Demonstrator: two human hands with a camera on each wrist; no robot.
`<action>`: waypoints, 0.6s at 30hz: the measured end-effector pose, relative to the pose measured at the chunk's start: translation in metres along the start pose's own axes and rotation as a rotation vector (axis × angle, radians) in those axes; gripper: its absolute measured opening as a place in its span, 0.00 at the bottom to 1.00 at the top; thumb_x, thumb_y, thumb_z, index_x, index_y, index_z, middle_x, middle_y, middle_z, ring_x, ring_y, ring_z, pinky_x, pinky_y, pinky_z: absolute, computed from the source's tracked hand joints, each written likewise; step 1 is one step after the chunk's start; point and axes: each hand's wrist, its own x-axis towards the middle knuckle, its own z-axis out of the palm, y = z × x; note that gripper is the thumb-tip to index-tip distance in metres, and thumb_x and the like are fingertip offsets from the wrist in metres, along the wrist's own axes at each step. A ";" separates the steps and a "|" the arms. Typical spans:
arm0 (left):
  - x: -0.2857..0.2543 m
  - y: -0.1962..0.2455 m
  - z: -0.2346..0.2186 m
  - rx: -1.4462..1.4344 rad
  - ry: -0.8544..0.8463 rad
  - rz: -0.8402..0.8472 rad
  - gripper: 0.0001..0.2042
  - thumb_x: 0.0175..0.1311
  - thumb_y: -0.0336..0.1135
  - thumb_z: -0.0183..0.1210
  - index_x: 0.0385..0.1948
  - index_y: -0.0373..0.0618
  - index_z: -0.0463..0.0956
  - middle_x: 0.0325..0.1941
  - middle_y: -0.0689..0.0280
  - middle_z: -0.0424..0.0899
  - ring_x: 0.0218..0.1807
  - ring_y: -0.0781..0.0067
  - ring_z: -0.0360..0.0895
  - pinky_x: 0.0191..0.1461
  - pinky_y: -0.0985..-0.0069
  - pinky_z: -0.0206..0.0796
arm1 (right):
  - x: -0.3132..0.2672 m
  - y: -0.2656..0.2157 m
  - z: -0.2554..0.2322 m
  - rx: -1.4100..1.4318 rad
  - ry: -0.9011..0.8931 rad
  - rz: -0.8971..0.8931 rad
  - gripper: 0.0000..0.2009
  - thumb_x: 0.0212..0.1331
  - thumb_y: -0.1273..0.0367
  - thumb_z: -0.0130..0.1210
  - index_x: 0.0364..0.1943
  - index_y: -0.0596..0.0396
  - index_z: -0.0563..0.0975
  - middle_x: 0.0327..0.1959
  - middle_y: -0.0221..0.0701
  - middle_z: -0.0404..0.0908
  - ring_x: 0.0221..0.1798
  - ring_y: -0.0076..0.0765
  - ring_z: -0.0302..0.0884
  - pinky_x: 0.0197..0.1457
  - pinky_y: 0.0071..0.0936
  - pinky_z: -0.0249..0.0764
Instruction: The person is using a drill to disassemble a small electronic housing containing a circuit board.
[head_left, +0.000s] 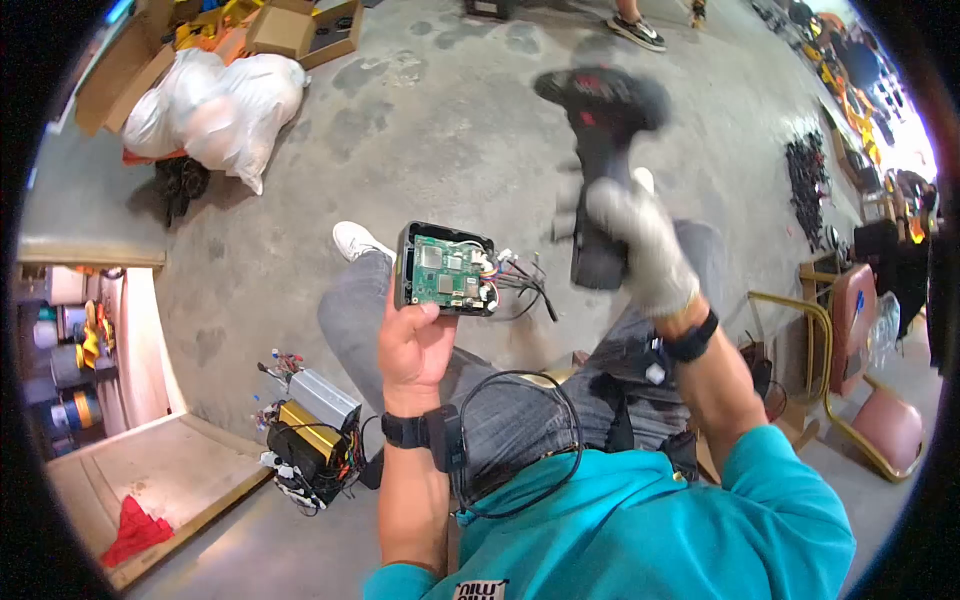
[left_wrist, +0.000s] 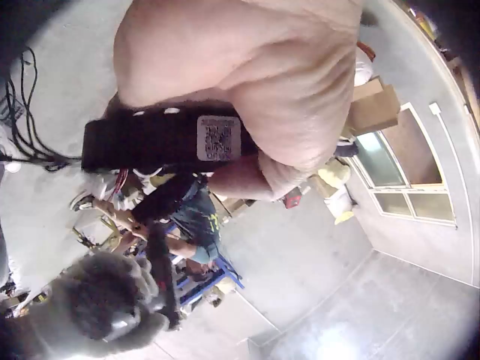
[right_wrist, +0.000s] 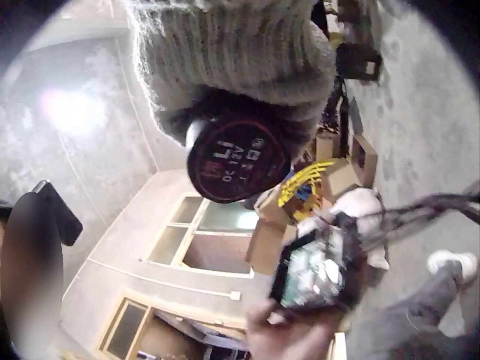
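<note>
My bare left hand (head_left: 415, 350) holds a black electronics box whose green circuit board (head_left: 450, 272) faces up, with the thumb over its near edge. Thin wires (head_left: 520, 280) trail off the box's right side. In the left wrist view, a QR-code label (left_wrist: 218, 139) shows on the black casing. My right hand (head_left: 650, 250), in a whitish knit glove, grips a black cordless drill (head_left: 600, 100) by its handle, raised to the right of the box and apart from it. The round butt of the drill (right_wrist: 238, 161) shows "Li" and "12V" in the right wrist view.
On the floor to the left lies a pile of silver and gold metal modules (head_left: 310, 420) with wires. White plastic bags (head_left: 220, 110) and cardboard boxes (head_left: 290, 30) stand at the upper left. A folding chair (head_left: 850, 330) is at the right. Another person's shoe (head_left: 637, 32) shows ahead.
</note>
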 end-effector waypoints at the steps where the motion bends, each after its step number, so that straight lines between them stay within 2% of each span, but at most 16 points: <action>1: -0.001 0.004 0.006 -0.001 0.009 0.027 0.40 0.48 0.21 0.54 0.72 0.38 0.61 0.66 0.53 0.76 0.68 0.49 0.73 0.75 0.49 0.61 | -0.007 0.016 0.004 0.035 0.010 -0.025 0.35 0.57 0.63 0.67 0.67 0.62 0.66 0.45 0.36 0.82 0.45 0.40 0.85 0.53 0.41 0.82; 3: -0.006 0.012 0.018 0.177 0.017 0.202 0.42 0.47 0.20 0.54 0.73 0.39 0.59 0.69 0.55 0.74 0.70 0.53 0.72 0.76 0.52 0.61 | -0.022 0.029 0.006 0.178 0.000 0.066 0.32 0.57 0.71 0.66 0.66 0.62 0.66 0.44 0.37 0.85 0.46 0.41 0.86 0.54 0.42 0.83; 4: -0.005 0.017 0.028 0.184 0.005 0.218 0.44 0.45 0.19 0.53 0.75 0.40 0.56 0.74 0.56 0.68 0.74 0.55 0.68 0.78 0.55 0.58 | -0.020 0.033 0.006 0.249 -0.019 0.084 0.31 0.57 0.73 0.64 0.66 0.63 0.66 0.40 0.37 0.84 0.43 0.41 0.86 0.52 0.41 0.84; 5: -0.002 0.018 0.036 0.188 0.000 0.214 0.44 0.45 0.19 0.53 0.75 0.40 0.56 0.74 0.56 0.68 0.74 0.55 0.68 0.78 0.55 0.58 | -0.014 0.034 0.007 0.139 0.091 0.110 0.30 0.56 0.73 0.63 0.65 0.64 0.68 0.36 0.35 0.83 0.39 0.39 0.86 0.48 0.39 0.84; 7: 0.005 0.017 0.046 0.346 -0.047 0.362 0.44 0.47 0.25 0.60 0.75 0.37 0.57 0.78 0.52 0.63 0.74 0.50 0.67 0.77 0.51 0.61 | -0.010 0.044 -0.009 0.173 0.118 0.261 0.29 0.57 0.72 0.63 0.64 0.64 0.69 0.32 0.32 0.81 0.35 0.35 0.85 0.45 0.36 0.84; 8: 0.007 0.016 0.046 0.366 -0.072 0.379 0.47 0.45 0.26 0.61 0.77 0.40 0.55 0.80 0.53 0.59 0.76 0.49 0.65 0.78 0.50 0.60 | -0.014 0.048 -0.013 0.140 0.110 0.198 0.28 0.57 0.72 0.63 0.63 0.64 0.70 0.33 0.32 0.80 0.36 0.34 0.84 0.45 0.35 0.84; 9: 0.009 0.017 0.049 0.368 -0.075 0.379 0.47 0.45 0.26 0.61 0.77 0.40 0.55 0.80 0.53 0.59 0.76 0.49 0.65 0.78 0.50 0.60 | -0.019 0.045 -0.006 0.108 0.103 0.141 0.28 0.57 0.72 0.63 0.63 0.64 0.71 0.33 0.31 0.80 0.36 0.33 0.84 0.44 0.35 0.84; 10: 0.009 0.017 0.054 0.389 -0.077 0.392 0.49 0.43 0.23 0.57 0.78 0.43 0.52 0.80 0.53 0.59 0.77 0.52 0.63 0.79 0.54 0.57 | -0.021 0.045 -0.001 0.097 0.054 0.091 0.29 0.59 0.71 0.64 0.65 0.61 0.70 0.37 0.32 0.80 0.38 0.33 0.85 0.46 0.37 0.85; 11: 0.007 0.016 0.059 0.409 -0.077 0.394 0.50 0.41 0.20 0.53 0.79 0.45 0.50 0.80 0.54 0.59 0.78 0.56 0.61 0.80 0.57 0.54 | -0.033 0.042 0.006 0.203 0.057 0.167 0.31 0.60 0.72 0.64 0.68 0.57 0.66 0.44 0.38 0.82 0.43 0.37 0.86 0.51 0.40 0.85; 14: 0.009 0.006 0.075 0.406 -0.125 0.407 0.52 0.42 0.20 0.55 0.80 0.47 0.46 0.81 0.55 0.56 0.78 0.55 0.61 0.80 0.57 0.56 | -0.031 0.049 0.016 0.436 -0.070 0.266 0.35 0.63 0.75 0.62 0.73 0.55 0.58 0.56 0.46 0.81 0.54 0.44 0.84 0.57 0.44 0.83; 15: 0.008 0.001 0.079 0.398 -0.140 0.419 0.52 0.42 0.20 0.55 0.80 0.48 0.45 0.81 0.55 0.56 0.78 0.55 0.61 0.79 0.57 0.57 | -0.031 0.043 0.022 0.420 -0.031 0.272 0.30 0.63 0.75 0.62 0.69 0.56 0.64 0.54 0.43 0.82 0.55 0.43 0.84 0.59 0.45 0.82; 17: 0.006 -0.009 0.081 0.395 -0.132 0.396 0.53 0.43 0.19 0.56 0.80 0.48 0.44 0.81 0.55 0.55 0.78 0.56 0.61 0.79 0.59 0.57 | -0.024 0.058 0.017 0.480 -0.057 0.270 0.23 0.63 0.74 0.63 0.62 0.57 0.73 0.51 0.37 0.84 0.52 0.37 0.84 0.57 0.40 0.82; 18: 0.005 -0.015 0.076 0.487 -0.154 0.368 0.52 0.44 0.19 0.56 0.80 0.48 0.43 0.81 0.55 0.54 0.78 0.56 0.60 0.80 0.60 0.56 | -0.023 0.066 0.013 0.486 -0.058 0.278 0.23 0.63 0.74 0.63 0.62 0.57 0.73 0.51 0.37 0.84 0.52 0.37 0.84 0.57 0.40 0.82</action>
